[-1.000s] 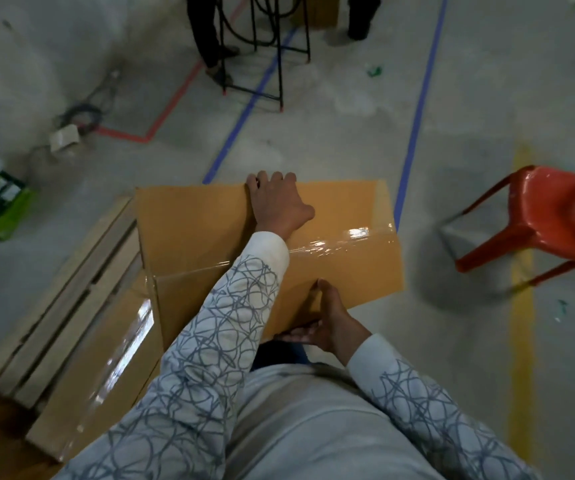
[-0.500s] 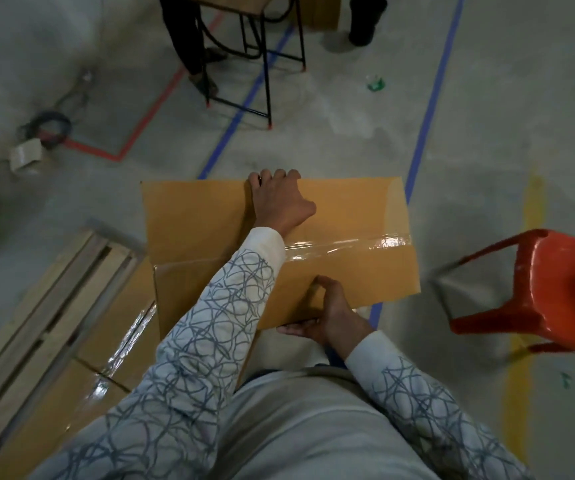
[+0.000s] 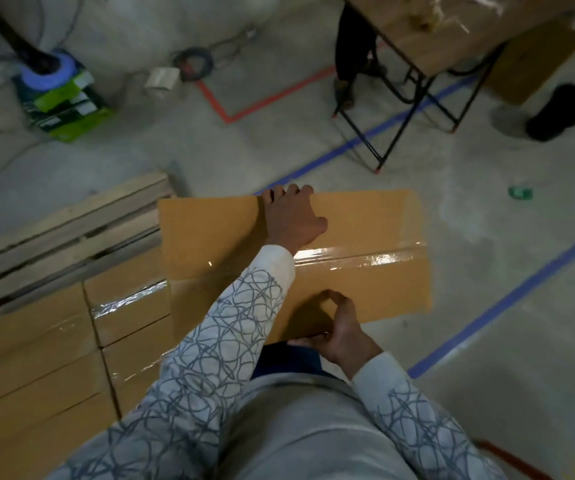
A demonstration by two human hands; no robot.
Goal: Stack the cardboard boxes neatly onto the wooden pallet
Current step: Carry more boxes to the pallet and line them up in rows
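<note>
Here, the left grip [image 3: 293, 216] curls over the far edge of a taped cardboard box [image 3: 376, 233], the right grip [image 3: 343, 332] clamps its near edge. It is held above concrete floor [image 3: 487, 209] lined with blue tape [image 3: 508, 304], beside the wooden pallet [image 3: 64, 226] and stacked boxes [image 3: 29, 362].

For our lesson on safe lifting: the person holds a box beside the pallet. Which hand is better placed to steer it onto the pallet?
Probably the left hand: it hooks the far edge of the box, with the pallet to its left. The right hand only supports the near edge.
</note>
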